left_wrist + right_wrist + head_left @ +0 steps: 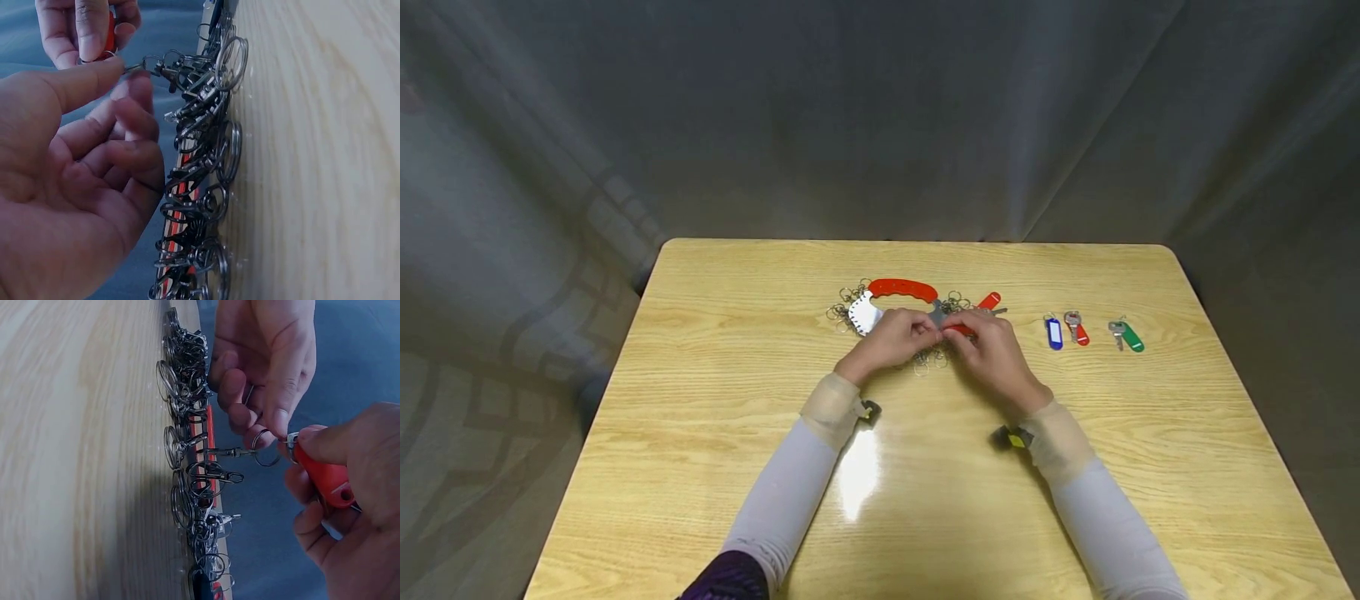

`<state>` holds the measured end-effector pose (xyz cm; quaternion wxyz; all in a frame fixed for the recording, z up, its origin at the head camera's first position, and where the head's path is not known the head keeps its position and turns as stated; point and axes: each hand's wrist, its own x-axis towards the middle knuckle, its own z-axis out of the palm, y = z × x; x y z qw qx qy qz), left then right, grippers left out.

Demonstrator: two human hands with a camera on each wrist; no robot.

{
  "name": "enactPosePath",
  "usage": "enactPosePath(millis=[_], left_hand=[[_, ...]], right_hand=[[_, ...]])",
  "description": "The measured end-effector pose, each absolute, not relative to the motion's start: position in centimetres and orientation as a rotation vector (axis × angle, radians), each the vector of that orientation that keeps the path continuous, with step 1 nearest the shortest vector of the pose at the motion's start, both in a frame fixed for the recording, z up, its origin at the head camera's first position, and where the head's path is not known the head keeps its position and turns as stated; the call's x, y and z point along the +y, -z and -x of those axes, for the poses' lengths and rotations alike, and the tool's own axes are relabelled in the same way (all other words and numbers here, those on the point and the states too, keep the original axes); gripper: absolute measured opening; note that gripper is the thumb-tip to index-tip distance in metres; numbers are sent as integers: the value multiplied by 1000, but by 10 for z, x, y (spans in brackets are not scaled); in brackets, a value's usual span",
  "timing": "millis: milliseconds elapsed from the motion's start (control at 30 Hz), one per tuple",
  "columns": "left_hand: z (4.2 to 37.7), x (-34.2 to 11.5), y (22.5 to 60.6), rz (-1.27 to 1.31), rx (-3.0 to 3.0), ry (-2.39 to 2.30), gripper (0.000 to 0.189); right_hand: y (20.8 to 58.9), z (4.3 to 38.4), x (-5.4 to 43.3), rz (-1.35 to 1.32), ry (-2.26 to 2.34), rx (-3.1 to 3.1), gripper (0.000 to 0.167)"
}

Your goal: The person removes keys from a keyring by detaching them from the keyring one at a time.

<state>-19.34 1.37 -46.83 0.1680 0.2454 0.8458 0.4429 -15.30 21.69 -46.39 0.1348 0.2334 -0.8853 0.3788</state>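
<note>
At the middle of the table, in the head view, lies a metal key carrier with a red handle (904, 287), its edge lined with small clips and split rings. My left hand (893, 338) pinches a split ring (267, 465) that hangs from one of the carrier's clips (230, 452). Close by on the right, my right hand (994, 350) holds a red key tag (322, 476) between thumb and fingers. The tag's small metal ring (291, 442) meets the left fingertips beside the split ring. Whether the two rings are linked cannot be told.
Another red tag (990, 300) with a key lies at the carrier's right end. Farther right are a blue tag (1054, 333), a red tag (1082, 335) with a key (1072, 319), and a green tag (1132, 337) with a key (1117, 330). A grey curtain (880, 125) stands behind the table.
</note>
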Motion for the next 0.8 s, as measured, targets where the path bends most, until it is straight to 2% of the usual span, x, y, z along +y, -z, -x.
enactPosePath(millis=[200,533,667,800], left_hand=[[193,13,468,-713,2391,-1358,8],[192,12,468,-780,2343,-1385,8],[193,11,469,-755,2357,-1346,12],[193,11,469,-715,2357,-1313,18]], right_hand=[[464,153,218,-594,-1155,-2591,13],[469,157,221,-340,-1239,-2736,14],[469,157,221,-362,-1217,-2721,15],[467,156,221,-500,-1214,-2652,15]])
